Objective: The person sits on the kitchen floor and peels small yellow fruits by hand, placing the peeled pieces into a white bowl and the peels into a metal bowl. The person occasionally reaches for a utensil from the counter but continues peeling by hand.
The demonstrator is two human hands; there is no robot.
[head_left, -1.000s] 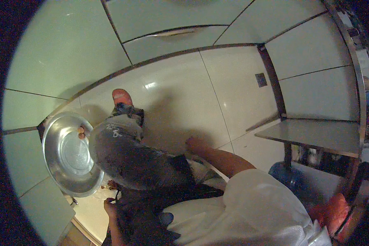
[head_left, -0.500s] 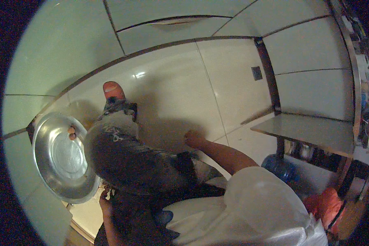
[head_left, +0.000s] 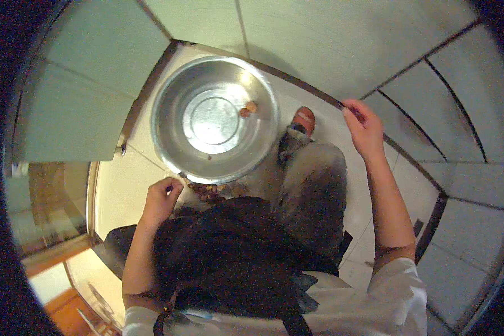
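Two small brown pieces [head_left: 247, 110] lie inside the wide metal basin [head_left: 172, 120], against its right-hand slope. Since the earlier pictures the view has swung round: the basin, then at the far left, now stands upright on the floor [head_left: 117, 196] ahead of the person, leaving its whole inside in plain sight and within easy reach, I judge. The left hand [head_left: 161, 199] now shows clearly just beside the near rim, its fingers bent toward the thumb; I cannot tell whether they pinch anything. The right hand [head_left: 365, 131], earlier low over the tiles, is raised well apart from the basin, fingers curled, before the pale cabinet fronts [head_left: 420, 115]; whether something sits in that curl is unclear. Apart from the two pieces, the basin holds a dark speck [head_left: 209, 158]. More brown pieces [head_left: 210, 194] lie heaped outside, by its near rim.
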